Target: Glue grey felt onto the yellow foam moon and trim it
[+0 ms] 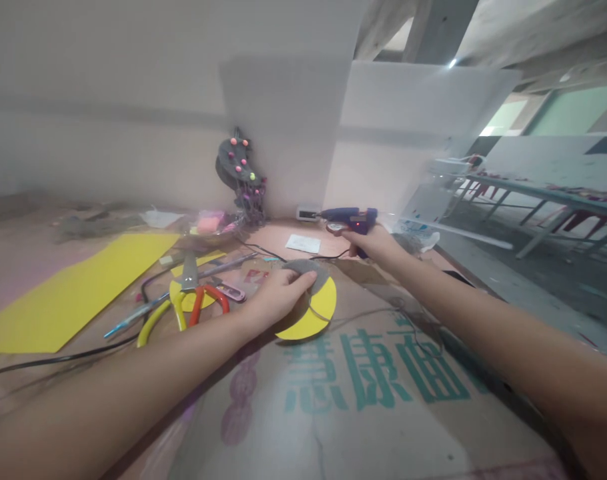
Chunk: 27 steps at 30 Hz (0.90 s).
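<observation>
Left hand point(277, 295), fingers holding yellow-and-grey disc point(326, 299) at centre: slack grip could let pieces skew. Black cord point(333, 256) just beyond could snag, jerking glue gun point(344, 215). Right hand point(369, 241), fingers wrapped round gun's handle, farther right; probably hot nozzle, swung nearer, could burn left fingers.

Bare arms stretch in from the near corners, the left forearm point(153, 393) angled far and right, the right forearm point(483, 320) far and left. The left hand point(278, 295) points its thumb point(303, 285) right; the right hand point(371, 243), farther off, curls in a grip.
</observation>
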{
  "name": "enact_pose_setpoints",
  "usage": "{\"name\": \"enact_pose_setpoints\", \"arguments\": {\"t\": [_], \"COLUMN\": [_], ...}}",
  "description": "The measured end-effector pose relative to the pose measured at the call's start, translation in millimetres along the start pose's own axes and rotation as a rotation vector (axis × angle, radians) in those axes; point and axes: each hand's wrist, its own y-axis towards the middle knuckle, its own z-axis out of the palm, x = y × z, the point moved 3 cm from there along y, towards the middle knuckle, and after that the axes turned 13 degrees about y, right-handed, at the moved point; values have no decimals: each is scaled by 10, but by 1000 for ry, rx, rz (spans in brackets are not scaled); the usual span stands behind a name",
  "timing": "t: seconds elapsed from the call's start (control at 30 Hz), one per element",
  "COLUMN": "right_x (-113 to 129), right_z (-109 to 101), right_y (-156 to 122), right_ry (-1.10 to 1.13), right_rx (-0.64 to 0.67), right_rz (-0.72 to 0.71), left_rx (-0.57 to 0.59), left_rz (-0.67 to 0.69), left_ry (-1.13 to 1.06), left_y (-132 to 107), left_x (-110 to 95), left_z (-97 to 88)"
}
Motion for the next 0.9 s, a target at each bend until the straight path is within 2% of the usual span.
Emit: {"name": "enact_pose_setpoints", "arguments": {"t": [0.17, 0.27, 0.37, 0.47, 0.63, 0.8, 0.9], "right_x": [100, 35, -27, -56, -85, -72, -39], "right_z": [-176, -196, -151, -85, 2, -15, 2], "right_y": [-593, -906, -1106, -1195, -1222, -1241, -1248], "right_ry": [200, 185, 89, 8, 9, -93, -113], "right_rx": [-19, 49, 126, 103, 106, 87, 112], "right_rz": [-106, -58, -4, 33, 115, 130, 88], "left_rx": [-36, -59, -95, -102, -115, -107, -119], "left_rz": [40, 64, 75, 92, 112, 109, 117], "left_ry": [-57, -34, 26, 74, 95, 151, 172], "left_y": [26, 13, -12, -30, -40, -58, -76], "left_x": [10, -36, -83, -101, -81, -84, -109], "left_z": [-12, -40, -79, -97, -99, -97, -109]}}
